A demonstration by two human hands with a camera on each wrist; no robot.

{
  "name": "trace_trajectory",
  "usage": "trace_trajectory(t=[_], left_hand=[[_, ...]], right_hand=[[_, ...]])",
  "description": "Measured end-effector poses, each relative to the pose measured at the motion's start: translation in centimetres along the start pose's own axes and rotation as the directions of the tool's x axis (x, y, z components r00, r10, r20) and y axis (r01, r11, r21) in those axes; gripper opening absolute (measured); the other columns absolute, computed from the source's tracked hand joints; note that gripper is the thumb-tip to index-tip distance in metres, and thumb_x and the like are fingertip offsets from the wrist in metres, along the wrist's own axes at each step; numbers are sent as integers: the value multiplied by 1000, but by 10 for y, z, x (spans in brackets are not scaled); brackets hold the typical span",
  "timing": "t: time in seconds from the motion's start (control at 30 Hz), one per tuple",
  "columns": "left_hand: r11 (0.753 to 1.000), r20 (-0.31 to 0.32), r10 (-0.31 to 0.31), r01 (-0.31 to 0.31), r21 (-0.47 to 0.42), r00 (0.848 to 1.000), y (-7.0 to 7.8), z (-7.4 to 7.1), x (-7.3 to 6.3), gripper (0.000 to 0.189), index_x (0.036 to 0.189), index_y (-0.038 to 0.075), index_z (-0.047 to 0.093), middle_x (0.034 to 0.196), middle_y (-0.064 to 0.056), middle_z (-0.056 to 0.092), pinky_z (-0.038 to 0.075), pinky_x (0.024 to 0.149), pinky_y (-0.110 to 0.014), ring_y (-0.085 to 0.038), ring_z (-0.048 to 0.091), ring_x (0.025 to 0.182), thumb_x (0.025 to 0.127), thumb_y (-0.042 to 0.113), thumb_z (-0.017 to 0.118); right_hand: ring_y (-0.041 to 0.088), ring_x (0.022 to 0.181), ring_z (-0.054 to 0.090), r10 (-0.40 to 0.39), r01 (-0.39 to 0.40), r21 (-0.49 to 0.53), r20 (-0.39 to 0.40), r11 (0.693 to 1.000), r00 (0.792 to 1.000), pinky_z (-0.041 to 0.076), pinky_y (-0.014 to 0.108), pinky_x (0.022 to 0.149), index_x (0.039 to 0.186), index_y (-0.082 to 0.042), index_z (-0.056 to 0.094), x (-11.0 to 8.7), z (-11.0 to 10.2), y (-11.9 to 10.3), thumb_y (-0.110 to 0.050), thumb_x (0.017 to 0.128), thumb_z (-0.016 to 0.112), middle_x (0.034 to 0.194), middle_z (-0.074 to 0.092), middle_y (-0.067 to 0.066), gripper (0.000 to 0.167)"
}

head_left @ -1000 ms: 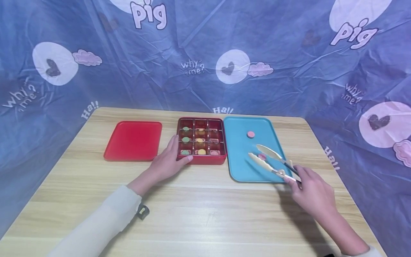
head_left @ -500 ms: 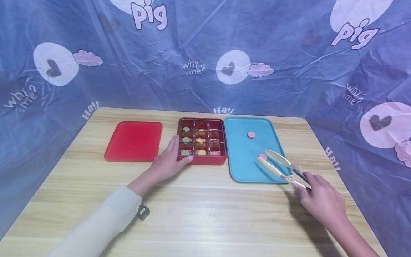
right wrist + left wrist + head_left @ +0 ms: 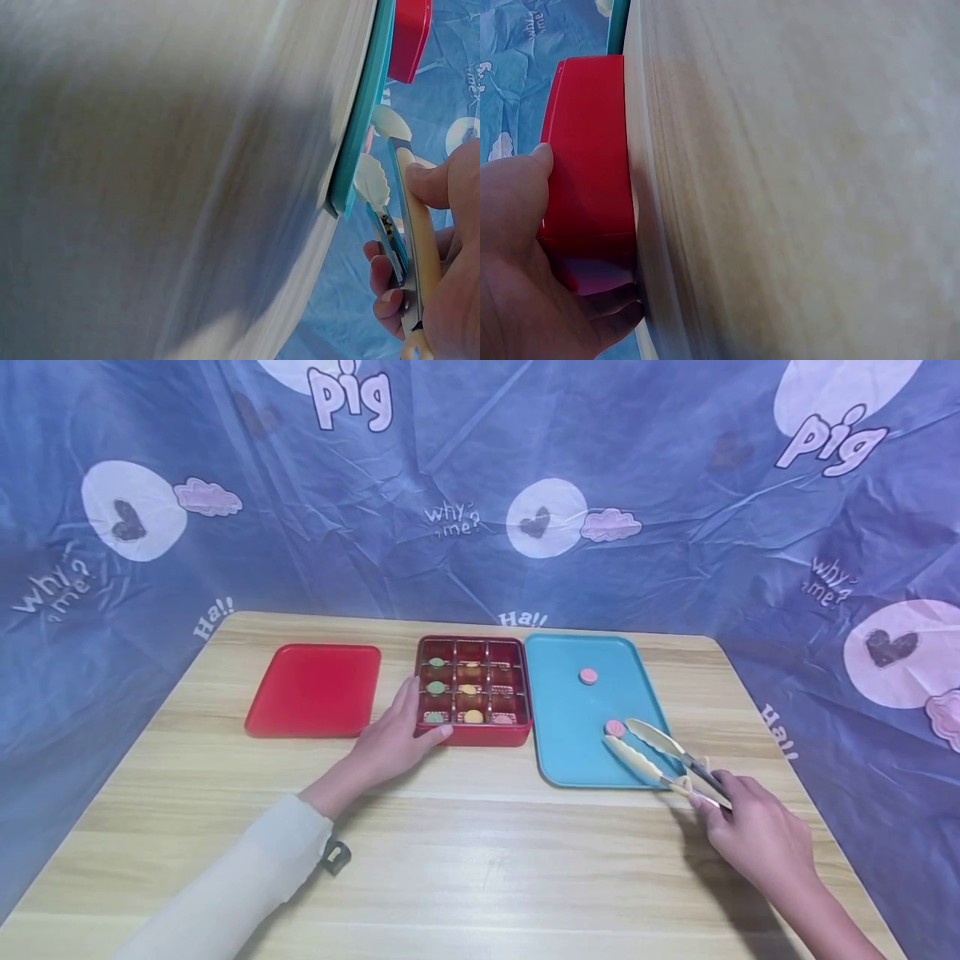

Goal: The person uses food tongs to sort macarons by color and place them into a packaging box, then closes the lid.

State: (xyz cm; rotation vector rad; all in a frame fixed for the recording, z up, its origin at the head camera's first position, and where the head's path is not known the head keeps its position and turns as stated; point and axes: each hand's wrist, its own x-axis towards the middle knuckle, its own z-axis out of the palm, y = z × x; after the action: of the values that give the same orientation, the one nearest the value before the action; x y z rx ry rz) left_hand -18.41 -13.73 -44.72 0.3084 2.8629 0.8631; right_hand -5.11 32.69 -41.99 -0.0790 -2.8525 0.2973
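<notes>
My left hand (image 3: 386, 743) holds the near left corner of an open red box (image 3: 487, 737), thumb at the front rim and fingers along the left side. A divided insert fills the box. Green (image 3: 436, 688) and yellow round candies (image 3: 468, 690) sit in its left and middle columns; a pink one (image 3: 502, 719) lies at the front right. My right hand (image 3: 765, 831) grips kitchen tongs (image 3: 633, 757), their pale tips spread beside a pink candy (image 3: 614, 727) on a blue tray (image 3: 566, 756). Another pink candy (image 3: 588, 676) lies farther back on this tray.
A flat red lid (image 3: 315, 691) lies left of the box. The tray stands right against the box's right side. Behind the wooden table (image 3: 450, 868) hangs a blue printed cloth (image 3: 390, 560).
The right hand and tongs have drawn back towards the near right, so the near pink candy now shows just past the tips. The left hand stays on the box.
</notes>
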Motion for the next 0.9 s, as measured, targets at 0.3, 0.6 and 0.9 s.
trace_trajectory(t=[0.3, 0.6, 0.9], left_hand=[[1000, -9, 18, -18, 0, 1000, 2, -1, -2, 110, 163, 20, -8, 172, -5, 0, 35, 108, -72, -36, 23, 154, 88, 81, 45], [1000, -8, 23, -23, 2, 1000, 3, -3, -3, 109, 163, 19, -9, 172, -6, -1, 36, 108, -71, -36, 23, 153, 90, 78, 46], [1000, -11, 23, -23, 2, 1000, 2, -3, -3, 109, 163, 19, -9, 172, -6, -1, 36, 109, -70, -36, 22, 154, 90, 78, 46]], right_hand=[[46, 98, 65, 14, -14, 1, 9, 1000, 1000, 43, 62, 55, 122, -2, 63, -2, 2, 1, -35, 92, 71, 113, 68, 20, 45], [46, 97, 65, 22, -22, 5, 14, 1000, 1000, 43, 61, 56, 123, -4, 63, -2, 2, -1, -34, 92, 71, 114, 68, 19, 44], [47, 100, 65, 24, -25, 6, 29, 1000, 999, 44, 64, 59, 125, -4, 63, 0, 4, -1, -33, 92, 71, 117, 67, 21, 45]])
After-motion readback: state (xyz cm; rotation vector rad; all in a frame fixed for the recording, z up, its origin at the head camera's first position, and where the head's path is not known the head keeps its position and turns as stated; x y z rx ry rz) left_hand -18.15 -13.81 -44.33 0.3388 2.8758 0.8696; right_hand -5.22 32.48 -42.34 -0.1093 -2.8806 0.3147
